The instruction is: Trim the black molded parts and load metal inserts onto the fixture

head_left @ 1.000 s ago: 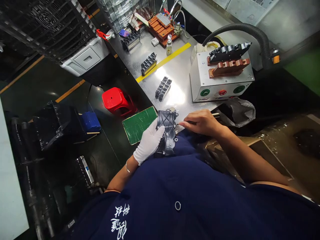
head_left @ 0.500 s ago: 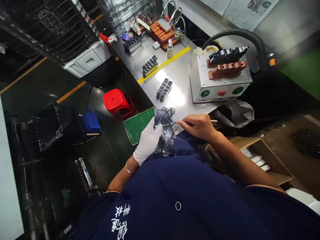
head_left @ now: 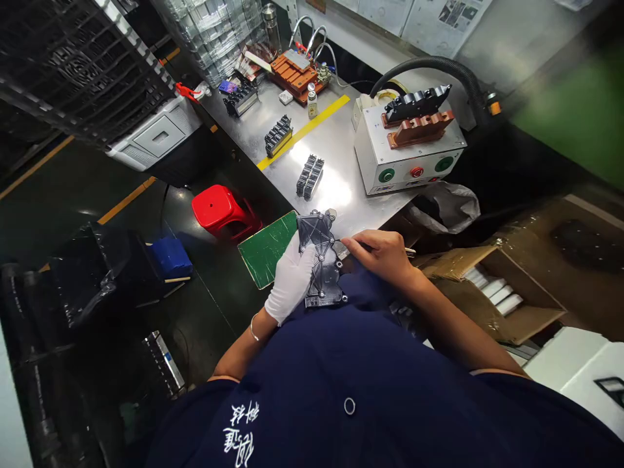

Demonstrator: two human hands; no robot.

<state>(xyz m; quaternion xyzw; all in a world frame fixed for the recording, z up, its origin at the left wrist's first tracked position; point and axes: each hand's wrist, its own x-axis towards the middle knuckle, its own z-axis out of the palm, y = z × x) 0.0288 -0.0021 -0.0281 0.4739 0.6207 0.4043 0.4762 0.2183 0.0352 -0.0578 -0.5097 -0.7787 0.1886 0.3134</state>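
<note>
My left hand [head_left: 292,276], in a white glove, grips a black ribbed plastic cover [head_left: 324,266] by its left edge, thumb on its face. The cover is held close to my body, ribs and screw bosses facing up. My bare right hand [head_left: 383,253] is closed round a slim pen-like tool [head_left: 411,252]. Its thin dark tip reaches the cover's right edge by a boss; whether it touches I cannot tell. Most of the tool is hidden in my fingers. Beyond the cover, a pair of black moulded parts [head_left: 311,177] lies on the metal table [head_left: 336,211].
A white control box [head_left: 409,156] with buttons and brown fixtures stands at the right. Further back are more black parts [head_left: 278,135], a small bottle [head_left: 312,104] and an orange-brown fixture [head_left: 295,75]. A green board [head_left: 268,253], red stool [head_left: 219,208] and open carton [head_left: 511,292] surround me.
The view has shifted slightly, so the table and box appear further left. The cover is tilted a little differently in my left hand. The tool tip stays at its right edge.
</note>
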